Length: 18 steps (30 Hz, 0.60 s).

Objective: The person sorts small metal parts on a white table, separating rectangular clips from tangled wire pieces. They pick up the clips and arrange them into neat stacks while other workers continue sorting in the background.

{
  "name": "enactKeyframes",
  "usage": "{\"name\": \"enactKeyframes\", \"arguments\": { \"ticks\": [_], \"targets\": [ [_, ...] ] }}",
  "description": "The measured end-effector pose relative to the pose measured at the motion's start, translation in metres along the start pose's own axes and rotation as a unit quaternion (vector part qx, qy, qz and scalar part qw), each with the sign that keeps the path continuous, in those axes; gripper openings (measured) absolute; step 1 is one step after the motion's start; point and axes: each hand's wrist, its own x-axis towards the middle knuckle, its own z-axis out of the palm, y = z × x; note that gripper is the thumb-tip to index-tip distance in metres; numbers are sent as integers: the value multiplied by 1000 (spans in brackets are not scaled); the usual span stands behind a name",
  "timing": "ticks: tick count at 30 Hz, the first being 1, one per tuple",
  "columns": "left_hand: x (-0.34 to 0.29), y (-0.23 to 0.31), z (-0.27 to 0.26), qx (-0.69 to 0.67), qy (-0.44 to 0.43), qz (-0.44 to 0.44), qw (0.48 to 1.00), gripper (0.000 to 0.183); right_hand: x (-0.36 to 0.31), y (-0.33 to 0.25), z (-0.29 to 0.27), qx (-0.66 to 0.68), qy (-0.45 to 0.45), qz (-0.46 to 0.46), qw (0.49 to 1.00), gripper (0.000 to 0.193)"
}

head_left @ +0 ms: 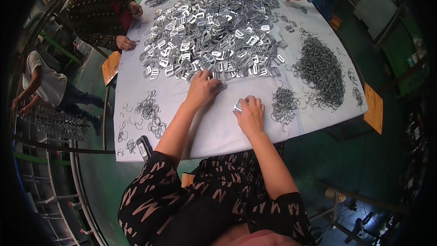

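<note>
A broad heap of flat, shiny metal slotted buckles [214,36] covers the middle of the white-covered table. At its near edge is my left hand [201,92], fingers curled round grey metal buckles [221,85] beside the fingertips; how many it has is hidden. Nearer to me and to the right, my right hand [251,117] is closed, with a bright metal buckle [237,107] showing between thumb and fingers. Just right of that hand lies a small pile of thin bent wire hooks [284,105]. More wire hooks [148,108] are scattered left of my left forearm.
A large mound of wire hooks [321,73] spreads over the table's right side. A dark handheld object with a pale label [144,148] lies at the near left edge. Co-workers' hands [125,43] are at the far and left edges. Wooden stools [373,108] flank the table.
</note>
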Motion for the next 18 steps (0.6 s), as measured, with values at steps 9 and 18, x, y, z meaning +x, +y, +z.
{"name": "enactKeyframes", "arguments": {
  "ticks": [9,18],
  "targets": [
    [-28,34,-8,-213,-105,-33,971,38,-32,30,-2,180,53,12,982,50],
    [-39,58,-3,-174,-148,-161,960,36,-30,22,-4,131,25,54,990,51]
  ]
}}
